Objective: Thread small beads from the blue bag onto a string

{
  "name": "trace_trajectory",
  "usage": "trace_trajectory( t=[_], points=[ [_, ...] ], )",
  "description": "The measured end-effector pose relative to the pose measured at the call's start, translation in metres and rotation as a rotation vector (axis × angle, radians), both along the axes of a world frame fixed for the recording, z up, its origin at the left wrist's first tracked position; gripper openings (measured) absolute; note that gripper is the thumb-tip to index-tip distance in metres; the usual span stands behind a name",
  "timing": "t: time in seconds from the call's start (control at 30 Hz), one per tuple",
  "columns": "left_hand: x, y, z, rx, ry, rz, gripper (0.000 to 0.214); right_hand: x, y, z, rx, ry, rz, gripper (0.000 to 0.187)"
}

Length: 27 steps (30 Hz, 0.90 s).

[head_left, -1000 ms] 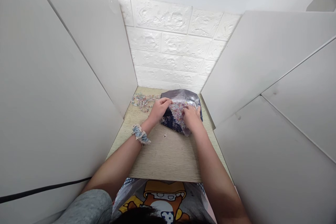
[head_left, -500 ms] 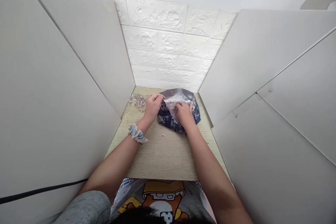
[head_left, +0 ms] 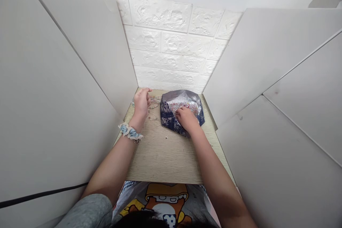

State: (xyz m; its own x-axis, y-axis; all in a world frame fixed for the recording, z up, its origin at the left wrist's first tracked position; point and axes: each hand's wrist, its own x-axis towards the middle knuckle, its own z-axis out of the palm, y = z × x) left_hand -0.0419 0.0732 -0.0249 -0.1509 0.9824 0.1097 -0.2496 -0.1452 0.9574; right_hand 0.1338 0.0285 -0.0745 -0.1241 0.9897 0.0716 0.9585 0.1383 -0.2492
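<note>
A navy patterned bag (head_left: 167,123) with a silvery lining stands open at the back of the wooden board. Small multicoloured beads (head_left: 191,106) fill its inside. My right hand (head_left: 186,117) reaches over the near rim, its fingers curled at the beads; whatever lies between the fingertips is hidden. To the left of the bag, my left hand (head_left: 142,102) is raised with thumb and fingers pinched together. A bead string (head_left: 154,106) trails beside and below that hand, apparently held by it, though the thread is too fine to see. A blue lacy scrunchie (head_left: 130,132) circles my left wrist.
White panels (head_left: 88,32) (head_left: 267,64) rise close on both sides of the board (head_left: 162,160). A white brick-patterned wall (head_left: 171,42) closes off the back. A black cable (head_left: 42,194) runs along the lower left.
My left hand has moved left and up, away from the bag's rim, and the bead string beside it has shifted. My right hand has drawn slightly left and nearer within the bag's mouth.
</note>
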Motion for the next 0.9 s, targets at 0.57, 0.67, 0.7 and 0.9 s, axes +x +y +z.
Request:
trace_trajectory(
  t=[0.57, 0.67, 0.7, 0.9],
  points=[
    [0.005, -0.004, -0.001, 0.017, 0.024, -0.200, 0.011, 0.015, -0.009, 0.005, -0.118, 0.017, -0.085, 0.028],
    [0.007, -0.004, -0.003, 0.002, 0.045, -0.224, 0.012, 0.012, -0.008, 0.005, -0.082, 0.005, -0.111, 0.029],
    [0.008, -0.004, -0.003, -0.003, 0.058, -0.237, 0.012, 0.010, -0.008, 0.004, -0.066, 0.003, -0.118, 0.028],
    [0.017, -0.008, -0.007, -0.055, 0.251, -0.355, 0.017, -0.005, 0.002, -0.001, 0.048, -0.021, -0.099, 0.027]
  ],
)
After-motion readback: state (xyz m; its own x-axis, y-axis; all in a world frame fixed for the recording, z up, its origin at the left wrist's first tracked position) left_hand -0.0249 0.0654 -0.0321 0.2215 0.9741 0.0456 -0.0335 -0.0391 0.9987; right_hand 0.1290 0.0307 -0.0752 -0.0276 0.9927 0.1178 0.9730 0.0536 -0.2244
